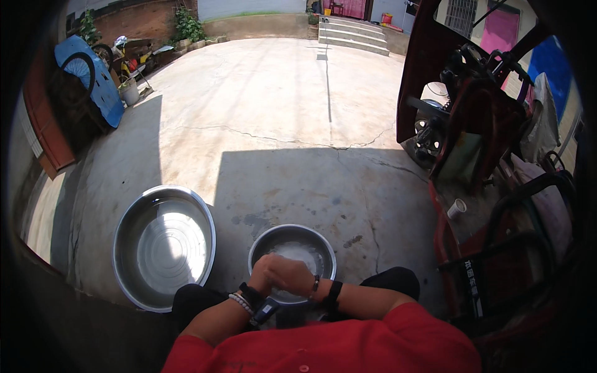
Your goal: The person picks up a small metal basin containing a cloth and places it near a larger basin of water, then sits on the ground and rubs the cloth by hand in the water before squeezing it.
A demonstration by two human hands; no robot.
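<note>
My left hand and my right hand are pressed together above the smaller metal basin. The fingers overlap, so whatever may lie between the palms is hidden. Water appears to stand in this basin beneath my hands. To its left is a larger metal basin, with clear liquid over its ringed bottom and sunlight across part of it. A beaded bracelet and dark bands circle my left wrist. Another bracelet and a black band are on my right arm.
A red motor tricycle stands close on my right, with a paper cup on its floor. At the left are a blue board, a bicycle wheel and a bucket. Concrete steps rise at the back.
</note>
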